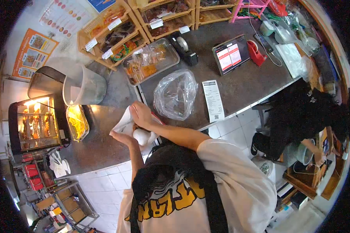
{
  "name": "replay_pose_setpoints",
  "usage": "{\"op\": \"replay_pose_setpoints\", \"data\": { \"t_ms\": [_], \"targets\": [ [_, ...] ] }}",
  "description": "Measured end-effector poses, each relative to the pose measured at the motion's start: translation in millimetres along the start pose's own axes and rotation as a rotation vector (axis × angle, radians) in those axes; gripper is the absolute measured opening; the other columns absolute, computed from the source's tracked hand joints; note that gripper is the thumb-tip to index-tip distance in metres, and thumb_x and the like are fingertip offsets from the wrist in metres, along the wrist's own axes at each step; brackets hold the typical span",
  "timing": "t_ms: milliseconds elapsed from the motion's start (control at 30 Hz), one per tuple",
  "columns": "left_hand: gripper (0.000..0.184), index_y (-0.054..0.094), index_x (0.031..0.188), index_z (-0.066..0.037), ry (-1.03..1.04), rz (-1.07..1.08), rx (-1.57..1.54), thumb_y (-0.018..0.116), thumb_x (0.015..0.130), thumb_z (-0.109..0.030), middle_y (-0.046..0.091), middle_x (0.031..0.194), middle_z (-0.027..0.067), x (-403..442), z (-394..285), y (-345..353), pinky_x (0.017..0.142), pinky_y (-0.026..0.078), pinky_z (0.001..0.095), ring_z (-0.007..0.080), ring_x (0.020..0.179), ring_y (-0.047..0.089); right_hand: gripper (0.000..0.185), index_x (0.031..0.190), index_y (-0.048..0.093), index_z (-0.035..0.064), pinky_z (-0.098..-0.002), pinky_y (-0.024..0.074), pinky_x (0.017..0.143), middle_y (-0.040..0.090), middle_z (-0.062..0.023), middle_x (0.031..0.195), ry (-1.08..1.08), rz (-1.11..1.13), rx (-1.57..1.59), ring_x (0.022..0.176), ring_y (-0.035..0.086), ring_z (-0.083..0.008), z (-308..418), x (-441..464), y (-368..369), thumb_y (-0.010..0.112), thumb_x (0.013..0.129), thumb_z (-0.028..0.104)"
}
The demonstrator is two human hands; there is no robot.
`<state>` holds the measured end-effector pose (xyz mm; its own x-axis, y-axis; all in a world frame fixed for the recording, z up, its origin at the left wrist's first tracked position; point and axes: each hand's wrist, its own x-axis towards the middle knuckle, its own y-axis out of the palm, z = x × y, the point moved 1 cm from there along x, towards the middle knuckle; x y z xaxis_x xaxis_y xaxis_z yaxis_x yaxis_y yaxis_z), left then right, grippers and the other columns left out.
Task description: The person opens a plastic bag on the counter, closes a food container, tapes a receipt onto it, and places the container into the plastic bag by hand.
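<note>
Both my hands are at a white paper bag [122, 123] over the dark counter, near its front edge. My right hand [142, 116] grips the bag's upper right side, fingers bent at the rim. My left hand [122, 138] holds its lower left side, fingertips at the mouth. A rounded white part [142, 136] shows between my wrists; I cannot tell whether it belongs to the bag. What lies inside the bag is hidden. Right of my hands, a clear plastic bag [175, 95] stands opened out on the counter, beside a printed receipt [213, 101].
A lit glass warmer [38, 124] stands left, beside a tray of yellow food [77, 122] and a translucent bucket [89, 87]. Behind are a metal tray [172, 49], tape dispenser [186, 50] and tablet [231, 54]. A person in black [299, 120] is at the right.
</note>
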<state>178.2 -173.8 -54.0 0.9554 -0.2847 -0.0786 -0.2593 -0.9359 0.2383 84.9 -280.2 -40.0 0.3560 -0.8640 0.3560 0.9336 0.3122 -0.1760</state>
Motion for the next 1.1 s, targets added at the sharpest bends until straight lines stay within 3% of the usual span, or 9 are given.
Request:
{"op": "replay_pose_setpoints", "data": {
  "t_ms": [167, 267, 333, 400, 500, 733, 933, 1033, 1100],
  "targets": [
    [0.077, 0.032, 0.133, 0.004, -0.116, 0.056, -0.129, 0.037, 0.091, -0.060, 0.038, 0.134, 0.0222, 1.1, -2.6, 1.9, 0.100, 0.038, 0.0455, 0.0343, 0.121, 0.043, 0.031, 0.094, 0.057, 0.0014, -0.0466, 0.0426, 0.063, 0.060, -0.0201, 0.083, -0.152, -0.257, -0.199, 0.071, 0.055, -0.0416, 10.2, 1.2, -7.1, 0.048, 0.091, 0.031],
    [0.079, 0.034, 0.133, 0.003, -0.197, 0.044, -0.140, 0.038, 0.089, -0.063, 0.041, 0.133, 0.0209, 5.0, -11.3, 4.0, 0.099, 0.040, 0.0458, 0.0348, 0.119, 0.045, 0.036, 0.097, 0.058, -0.0020, -0.0406, 0.0456, 0.075, 0.062, -0.0196, 0.088, -0.079, -0.106, 0.096, 0.083, 0.059, -0.0362, -1.1, 5.1, -8.0, 0.046, 0.093, 0.031],
    [0.079, 0.036, 0.133, 0.002, -0.260, -0.036, -0.108, 0.039, 0.089, -0.063, 0.044, 0.132, 0.0191, 4.7, -13.5, -2.4, 0.098, 0.041, 0.0454, 0.0344, 0.117, 0.048, 0.041, 0.103, 0.059, -0.0027, -0.0392, 0.0456, 0.081, 0.063, -0.0195, 0.094, 0.211, 0.175, 0.397, 0.090, 0.060, -0.0338, -17.7, 0.5, -14.9, 0.037, 0.098, 0.032],
    [0.078, 0.036, 0.133, 0.002, -0.266, -0.015, -0.117, 0.040, 0.089, -0.063, 0.044, 0.131, 0.0183, 11.5, -5.8, -8.9, 0.098, 0.042, 0.0452, 0.0338, 0.117, 0.048, 0.045, 0.108, 0.059, -0.0023, -0.0379, 0.0449, 0.086, 0.064, -0.0187, 0.100, 0.148, 0.196, 0.371, 0.096, 0.061, -0.0325, -28.0, -7.2, -20.0, 0.030, 0.100, 0.032],
    [0.080, 0.036, 0.134, 0.002, -0.276, -0.013, -0.117, 0.040, 0.088, -0.064, 0.045, 0.131, 0.0176, 15.8, -5.3, -11.9, 0.098, 0.042, 0.0445, 0.0328, 0.117, 0.048, 0.033, 0.115, 0.057, 0.0008, -0.0413, 0.0447, 0.088, 0.062, -0.0198, 0.108, 0.014, 0.341, 0.238, 0.101, 0.058, -0.0368, -17.6, -16.2, -36.6, 0.040, 0.096, 0.022],
    [0.085, 0.037, 0.133, 0.002, -0.299, -0.097, -0.019, 0.041, 0.085, -0.068, 0.045, 0.131, 0.0185, -2.5, -26.1, 7.8, 0.096, 0.044, 0.0450, 0.0334, 0.116, 0.050, 0.040, 0.133, 0.045, 0.0063, -0.0420, 0.0392, 0.096, 0.052, -0.0169, 0.127, -0.210, 0.583, 0.010, 0.117, 0.048, -0.0322, -19.6, -20.0, -64.4, 0.043, 0.095, 0.020],
    [0.086, 0.037, 0.133, 0.004, -0.275, 0.064, -0.132, 0.041, 0.085, -0.068, 0.045, 0.131, 0.0200, 8.5, -10.9, 4.6, 0.096, 0.044, 0.0466, 0.0348, 0.115, 0.051, 0.037, 0.127, 0.048, 0.0052, -0.0449, 0.0429, 0.090, 0.055, -0.0179, 0.118, -0.297, 0.548, 0.094, 0.106, 0.054, -0.0368, -30.6, -14.4, -70.2, 0.047, 0.093, 0.019],
    [0.085, 0.036, 0.133, 0.004, -0.288, 0.028, -0.074, 0.040, 0.086, -0.067, 0.044, 0.132, 0.0196, 13.0, -7.4, 0.8, 0.097, 0.043, 0.0465, 0.0344, 0.116, 0.050, 0.027, 0.109, 0.057, 0.0049, -0.0464, 0.0449, 0.082, 0.060, -0.0187, 0.104, -0.246, 0.431, 0.107, 0.096, 0.057, -0.0375, -36.9, -7.4, -51.1, 0.051, 0.090, 0.024],
    [0.084, 0.036, 0.134, 0.003, -0.261, 0.029, -0.028, 0.040, 0.086, -0.067, 0.044, 0.133, 0.0191, 13.8, -1.1, -3.0, 0.098, 0.042, 0.0463, 0.0342, 0.117, 0.049, 0.027, 0.089, 0.059, 0.0046, -0.0481, 0.0450, 0.072, 0.062, -0.0192, 0.087, -0.006, 0.284, 0.015, 0.085, 0.058, -0.0390, -36.9, -5.4, -44.9, 0.055, 0.088, 0.031]
  ]
}}
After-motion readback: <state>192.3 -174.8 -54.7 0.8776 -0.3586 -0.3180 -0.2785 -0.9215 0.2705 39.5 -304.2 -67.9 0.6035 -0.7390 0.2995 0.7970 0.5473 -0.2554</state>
